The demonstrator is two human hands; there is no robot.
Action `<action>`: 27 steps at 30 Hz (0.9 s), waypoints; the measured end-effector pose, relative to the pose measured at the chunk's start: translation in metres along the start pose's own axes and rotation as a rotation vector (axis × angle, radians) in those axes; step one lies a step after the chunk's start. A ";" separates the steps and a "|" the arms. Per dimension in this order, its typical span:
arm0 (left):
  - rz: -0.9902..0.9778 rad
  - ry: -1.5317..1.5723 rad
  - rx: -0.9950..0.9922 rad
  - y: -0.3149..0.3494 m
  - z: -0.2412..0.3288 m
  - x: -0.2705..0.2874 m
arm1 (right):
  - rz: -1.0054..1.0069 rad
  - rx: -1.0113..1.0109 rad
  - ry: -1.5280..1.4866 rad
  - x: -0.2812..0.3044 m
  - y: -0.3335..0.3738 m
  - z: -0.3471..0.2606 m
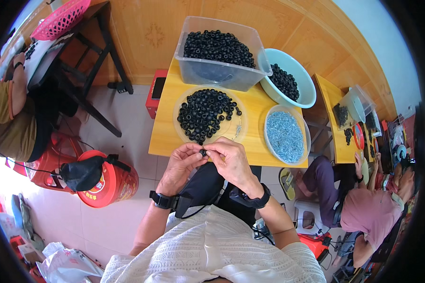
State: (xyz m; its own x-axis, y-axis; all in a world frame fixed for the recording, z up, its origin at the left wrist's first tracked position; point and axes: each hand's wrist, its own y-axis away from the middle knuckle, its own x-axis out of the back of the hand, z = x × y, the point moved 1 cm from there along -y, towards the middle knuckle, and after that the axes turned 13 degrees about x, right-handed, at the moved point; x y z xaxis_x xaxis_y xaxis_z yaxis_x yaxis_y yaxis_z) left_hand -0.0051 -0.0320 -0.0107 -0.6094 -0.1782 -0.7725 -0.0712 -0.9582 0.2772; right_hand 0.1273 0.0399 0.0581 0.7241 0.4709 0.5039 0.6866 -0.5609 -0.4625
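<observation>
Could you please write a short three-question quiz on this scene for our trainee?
1. Multiple choice: what colour is the small piece between the fingers of the left hand and the right hand? A) pink; B) black; C) white.
2. True or false: the round pale-blue bowl is to the right of the clear rectangular bin.
3. Open: what fills the oval tub at the right end of the yellow table?

Key:
1. B, black.
2. True.
3. A heap of small light-blue pieces.

Tiled floor (tan wall behind)
</observation>
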 end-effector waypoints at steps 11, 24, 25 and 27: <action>0.061 -0.094 -0.072 0.000 -0.005 0.001 | -0.048 0.030 0.251 -0.010 0.002 -0.008; 0.231 -0.211 -0.233 -0.006 -0.013 -0.019 | 0.070 -0.228 0.131 -0.002 0.002 0.010; 0.230 -0.212 -0.230 -0.006 -0.014 -0.019 | 0.113 -0.215 0.091 -0.002 0.002 0.012; 0.254 -0.233 -0.239 -0.007 -0.014 -0.019 | 0.085 -0.228 0.083 0.000 0.004 0.014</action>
State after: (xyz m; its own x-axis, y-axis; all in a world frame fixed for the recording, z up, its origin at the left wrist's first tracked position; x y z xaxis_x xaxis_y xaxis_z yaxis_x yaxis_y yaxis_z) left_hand 0.0179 -0.0253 -0.0054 -0.7486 -0.3859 -0.5391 0.2723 -0.9204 0.2807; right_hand 0.1311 0.0475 0.0463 0.7643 0.3630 0.5331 0.5844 -0.7394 -0.3343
